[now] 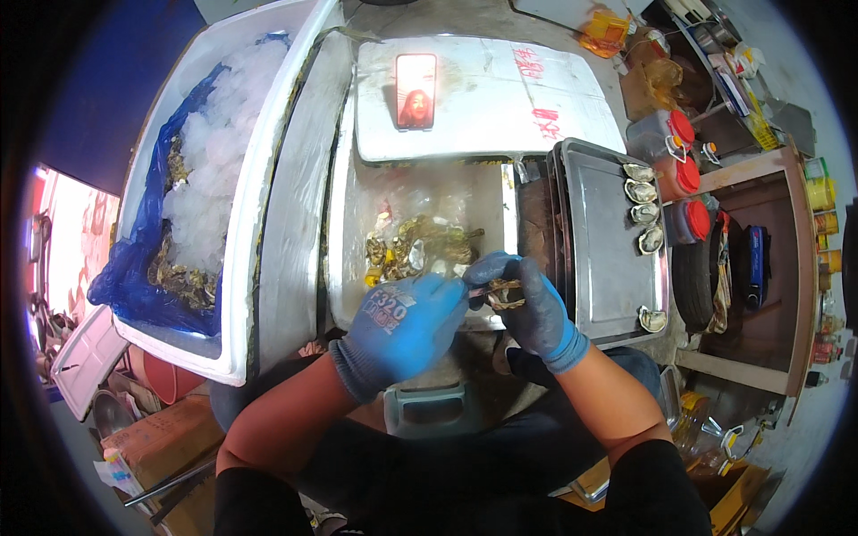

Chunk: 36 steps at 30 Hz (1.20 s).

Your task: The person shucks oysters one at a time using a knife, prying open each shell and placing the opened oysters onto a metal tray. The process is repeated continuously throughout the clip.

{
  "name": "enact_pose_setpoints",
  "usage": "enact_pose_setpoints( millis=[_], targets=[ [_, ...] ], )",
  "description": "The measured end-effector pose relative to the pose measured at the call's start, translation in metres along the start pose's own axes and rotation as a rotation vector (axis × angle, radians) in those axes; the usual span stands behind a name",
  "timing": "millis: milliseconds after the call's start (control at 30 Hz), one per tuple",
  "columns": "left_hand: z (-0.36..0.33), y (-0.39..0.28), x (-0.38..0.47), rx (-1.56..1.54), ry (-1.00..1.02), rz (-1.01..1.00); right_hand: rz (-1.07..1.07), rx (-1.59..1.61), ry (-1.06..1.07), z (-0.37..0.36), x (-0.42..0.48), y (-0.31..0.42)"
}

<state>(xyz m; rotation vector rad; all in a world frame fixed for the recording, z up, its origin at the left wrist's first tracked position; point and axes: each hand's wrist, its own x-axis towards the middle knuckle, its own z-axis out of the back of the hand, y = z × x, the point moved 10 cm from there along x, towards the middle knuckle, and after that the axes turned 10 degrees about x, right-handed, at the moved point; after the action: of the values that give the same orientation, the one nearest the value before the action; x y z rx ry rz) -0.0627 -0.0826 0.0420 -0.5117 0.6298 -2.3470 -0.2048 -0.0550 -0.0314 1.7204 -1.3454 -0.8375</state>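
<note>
My left hand, in a blue coated work glove, is closed around a thin tool that looks like a shucking knife. The glove hides its handle, and the short visible part meets an oyster. My right hand, gloved alike, grips that oyster with the fingers curled round its shell. Both hands are over the near edge of a white foam box, where oyster shells lie in a heap. On a metal tray to the right, several opened half-shell oysters line the right side.
A foam box at left holds crushed ice, blue plastic and oysters. On a foam lid a lit phone lies. Red-lidded jars stand by a wooden shelf frame. A plastic stool is below my hands.
</note>
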Motion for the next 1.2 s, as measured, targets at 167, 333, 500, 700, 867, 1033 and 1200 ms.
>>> enact_pose_setpoints(
  millis=[167,333,500,700,867,1033,1200],
  targets=[
    [-0.005,0.009,0.001,0.093,0.044,-0.005,0.06,-0.176,0.008,-0.004,0.004,0.004],
    [-0.006,0.015,-0.002,-0.153,0.087,0.007,0.198,-0.227,-0.021,-0.01,-0.004,0.009],
    [-0.007,0.011,-0.002,-0.073,0.092,0.002,-0.077,0.311,-0.207,0.005,-0.009,-0.022],
    [-0.006,0.008,0.002,0.073,0.134,0.004,0.031,0.146,-0.225,-0.001,-0.012,-0.01],
    [-0.011,0.011,0.002,0.253,0.179,0.017,-0.002,-0.079,-0.151,-0.003,-0.007,-0.008],
    [-0.021,0.016,-0.006,0.302,0.213,0.067,-0.001,-0.215,-0.127,-0.009,-0.009,-0.01],
    [-0.029,0.02,-0.007,0.329,0.251,0.129,-0.029,-0.238,-0.173,-0.009,-0.008,-0.017]
  ],
)
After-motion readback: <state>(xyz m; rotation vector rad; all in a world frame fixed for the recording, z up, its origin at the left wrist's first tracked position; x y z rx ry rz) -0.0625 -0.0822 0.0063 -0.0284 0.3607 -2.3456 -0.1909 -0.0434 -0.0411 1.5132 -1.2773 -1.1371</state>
